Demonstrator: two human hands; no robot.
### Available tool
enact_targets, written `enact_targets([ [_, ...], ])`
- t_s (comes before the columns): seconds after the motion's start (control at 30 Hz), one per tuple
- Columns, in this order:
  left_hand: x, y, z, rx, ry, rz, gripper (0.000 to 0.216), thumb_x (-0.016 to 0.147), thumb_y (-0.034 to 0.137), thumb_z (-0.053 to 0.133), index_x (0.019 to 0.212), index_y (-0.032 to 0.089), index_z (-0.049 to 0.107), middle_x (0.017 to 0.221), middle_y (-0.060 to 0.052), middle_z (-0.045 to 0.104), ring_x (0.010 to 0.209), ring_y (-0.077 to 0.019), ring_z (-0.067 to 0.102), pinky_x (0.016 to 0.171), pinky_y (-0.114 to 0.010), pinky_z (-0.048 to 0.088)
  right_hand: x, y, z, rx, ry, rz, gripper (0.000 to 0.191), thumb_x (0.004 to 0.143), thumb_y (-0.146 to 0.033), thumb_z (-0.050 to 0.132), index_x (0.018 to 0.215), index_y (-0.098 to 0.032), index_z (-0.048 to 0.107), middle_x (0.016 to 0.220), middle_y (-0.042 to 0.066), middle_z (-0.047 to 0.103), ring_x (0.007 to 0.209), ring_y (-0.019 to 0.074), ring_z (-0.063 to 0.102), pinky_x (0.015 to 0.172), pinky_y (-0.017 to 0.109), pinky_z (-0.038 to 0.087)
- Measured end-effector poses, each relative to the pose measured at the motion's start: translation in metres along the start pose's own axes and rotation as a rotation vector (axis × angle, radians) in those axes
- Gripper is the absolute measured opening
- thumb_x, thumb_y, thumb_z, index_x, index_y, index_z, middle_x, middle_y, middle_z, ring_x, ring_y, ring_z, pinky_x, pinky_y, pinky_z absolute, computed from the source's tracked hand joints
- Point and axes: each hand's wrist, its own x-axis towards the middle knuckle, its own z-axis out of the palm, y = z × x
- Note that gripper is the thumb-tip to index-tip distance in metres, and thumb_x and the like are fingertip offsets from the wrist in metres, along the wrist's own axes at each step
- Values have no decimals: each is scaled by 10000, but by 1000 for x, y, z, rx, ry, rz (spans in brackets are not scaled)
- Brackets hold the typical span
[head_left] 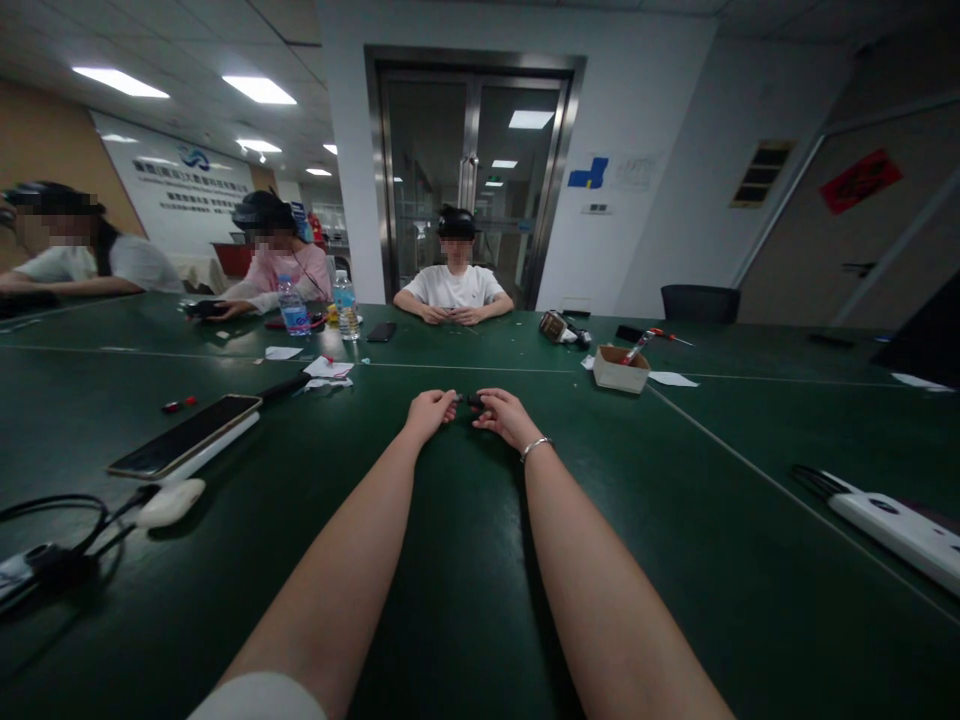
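Observation:
Over the green table (457, 560), both arms reach forward and my two hands nearly meet. My left hand (431, 413) is closed in a pinch, with a tiny greyish tip (458, 398) showing at its fingertips; its kind is too small to make out. Just across a narrow gap, my right hand (506, 415) pinches a small black piece (475, 400) between thumb and finger, its other fingers curled below. A silver bangle (535, 447) circles my right wrist. Whether the two small pieces touch is hard to tell.
Left lie a phone (187, 435) on a white box, a white rounded object (171, 503) and cables. A small box (621, 370) holding tools stands right, a power strip (900, 530) farther right. Bottles (294, 308) and several people wearing head gear are across the table.

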Motion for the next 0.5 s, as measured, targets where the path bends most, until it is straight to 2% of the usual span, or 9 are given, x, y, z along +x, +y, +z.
enact_targets([
  [0.5, 2, -7, 0, 43, -66, 40, 320, 768, 438, 550, 689, 133, 607, 561, -20, 590, 495, -101, 539, 512, -228, 443, 0, 2, -3, -2, -113, -8, 143, 792, -101, 596, 916, -156, 551, 740, 4, 631, 432, 42, 526, 556, 288, 589],
])
